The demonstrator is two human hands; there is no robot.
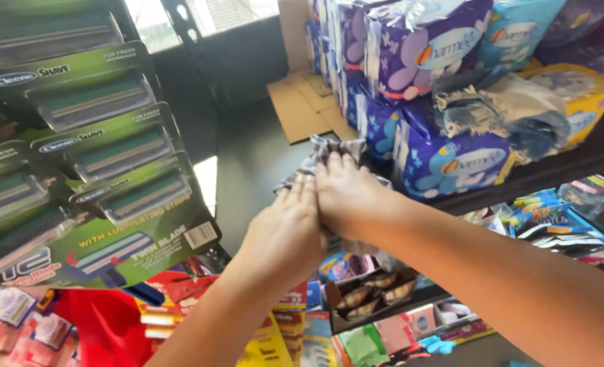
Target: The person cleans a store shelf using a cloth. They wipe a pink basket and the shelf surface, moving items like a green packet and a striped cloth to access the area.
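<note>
1. Head view, centre of the frame: the left hand (285, 228) and the right hand (346, 194) met over a crumpled grey cloth (329, 151); both grips were closed on it, fingers pressed flat, so the fabric stayed bunched between them.
2. Right of the frame: purple and blue soft packs (444, 160) sat stacked on a dark shelf (553, 170), the cloth held just beside them.
3. Left of the frame: green carded razors (105, 143) hung overlapped for display; a box of small packets (370, 292) lay below the hands.
</note>
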